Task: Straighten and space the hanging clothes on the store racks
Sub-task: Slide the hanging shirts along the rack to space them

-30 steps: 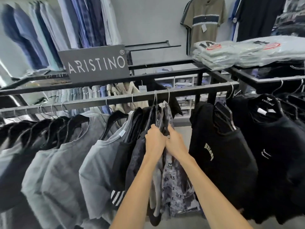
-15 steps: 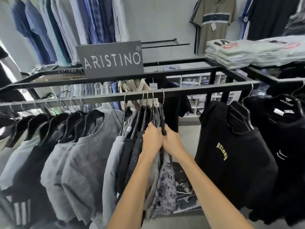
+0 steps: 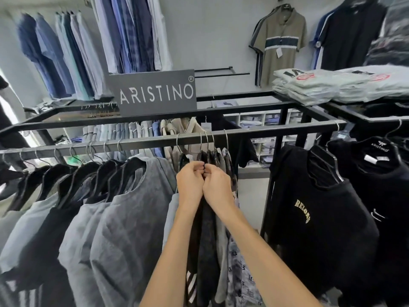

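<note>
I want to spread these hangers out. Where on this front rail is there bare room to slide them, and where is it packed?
Bare rail runs from the bunched hangers under both hands, left hand and right hand, to the corner post. A shorter gap lies between the grey T-shirt and the bunch. Left of that, hangers crowd closely.

Head camera looks forward and down, close over the rail (image 3: 155,141).
</note>
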